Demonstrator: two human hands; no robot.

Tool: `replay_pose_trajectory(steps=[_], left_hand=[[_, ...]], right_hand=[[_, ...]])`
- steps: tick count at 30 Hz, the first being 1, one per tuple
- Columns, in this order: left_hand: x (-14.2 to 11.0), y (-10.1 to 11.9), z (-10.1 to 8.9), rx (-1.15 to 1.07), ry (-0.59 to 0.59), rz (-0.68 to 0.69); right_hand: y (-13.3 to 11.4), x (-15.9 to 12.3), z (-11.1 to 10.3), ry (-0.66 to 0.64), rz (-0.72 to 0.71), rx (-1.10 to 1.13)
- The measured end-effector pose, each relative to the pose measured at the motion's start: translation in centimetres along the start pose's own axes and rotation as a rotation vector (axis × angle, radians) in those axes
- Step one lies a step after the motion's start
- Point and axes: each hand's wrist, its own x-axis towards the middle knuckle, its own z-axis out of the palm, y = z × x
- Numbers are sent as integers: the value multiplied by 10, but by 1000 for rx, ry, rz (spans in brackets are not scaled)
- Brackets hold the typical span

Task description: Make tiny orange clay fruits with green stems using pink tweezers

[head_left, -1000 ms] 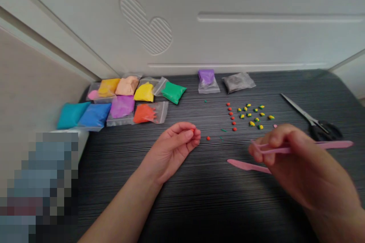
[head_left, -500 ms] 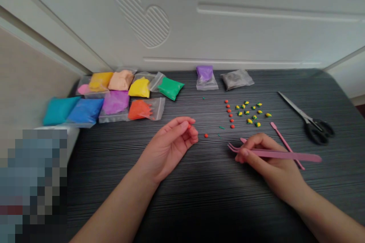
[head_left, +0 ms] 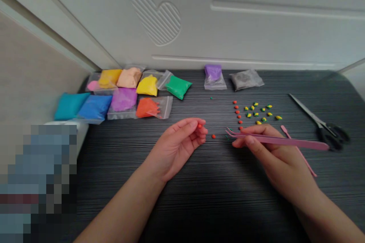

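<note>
Between thumb and forefinger, my left hand (head_left: 182,140) pinches a tiny orange-red clay ball (head_left: 200,126). My right hand (head_left: 273,152) is closed around pink tweezers (head_left: 288,142), whose bent tips point left, just by thin green clay bits (head_left: 227,135) on the table. Another orange-red clay ball (head_left: 213,136) lies between the two hands. Beyond the tweezers runs a column of small orange-red pieces (head_left: 237,112), its near end partly behind the right hand. Right of it are several yellow-and-green clay pieces (head_left: 256,114); the nearest ones are partly hidden by my fingers.
Bags of coloured clay (head_left: 148,107) stand in rows at the back left. A purple bag (head_left: 213,73) and a grey bag (head_left: 246,79) lie by the white panel. To the right are black-handled scissors (head_left: 321,122) and a thin pink tool (head_left: 308,165), partly under the tweezers.
My right hand has lifted the tweezers forward, bringing their tips up to the green bits. The left hand still holds its orange-red ball. The whole view has shifted slightly, with things appearing further right.
</note>
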Motion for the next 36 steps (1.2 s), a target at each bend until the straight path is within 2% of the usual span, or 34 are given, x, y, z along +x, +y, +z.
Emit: replay_pose_trajectory(steps=[4, 10, 17, 22, 27, 36], left_hand=[[1, 0, -1, -13, 13, -10], [1, 0, -1, -16, 29, -18], [0, 0, -1, -8, 54, -14], [2, 1, 0, 0, 65, -17], [2, 3, 0, -5, 58, -24], [2, 3, 1, -8, 71, -43]], right_hand=[[9, 0, 5, 19, -3, -11], [10, -1, 3, 29, 36, 66], [14, 0, -2, 116, 0, 123], [14, -1, -4, 116, -5, -51], [12, -4, -4, 41, -136, -372], [18, -3, -8, -93, -250, -510]])
